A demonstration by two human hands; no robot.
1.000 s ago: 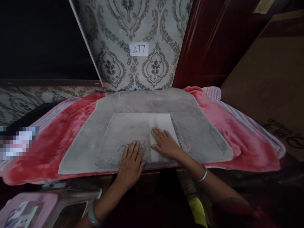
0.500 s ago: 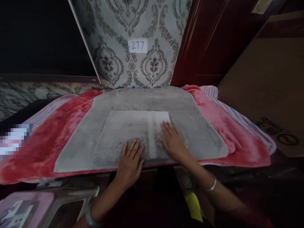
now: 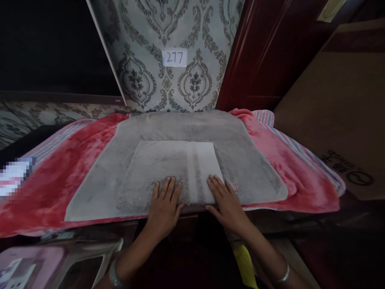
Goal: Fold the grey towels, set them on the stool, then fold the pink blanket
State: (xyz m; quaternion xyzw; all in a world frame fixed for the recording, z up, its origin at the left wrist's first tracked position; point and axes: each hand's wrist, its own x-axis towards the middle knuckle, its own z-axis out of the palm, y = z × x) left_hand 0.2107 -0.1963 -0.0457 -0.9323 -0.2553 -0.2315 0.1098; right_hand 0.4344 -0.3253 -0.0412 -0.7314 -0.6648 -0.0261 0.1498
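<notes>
A flat, roughly rectangular grey plush piece [image 3: 156,162] lies on a larger grey plush cloth [image 3: 99,172]. Pale bands run front to back across its right half. My left hand [image 3: 165,204] rests palm down on its front edge, near the middle, with fingers spread. Over the front right corner lies my right hand [image 3: 224,202], also palm down, fingers stretched forward and thumb pointing inward. Neither hand grips anything. A small pinkish mark [image 3: 235,187] shows on the cloth just right of my right hand.
A red and pink plush blanket [image 3: 87,150] with striped edges lies under the grey cloth. A large cardboard box [image 3: 331,112] stands at right, a dark screen [image 3: 57,48] at left. Below left is a pink item [image 3: 33,261]; something yellow [image 3: 245,265] hangs below the front edge.
My right hand has slid toward the front edge over the plush piece, and the pale area on the piece's right side is now wider. My left hand has hardly moved.
</notes>
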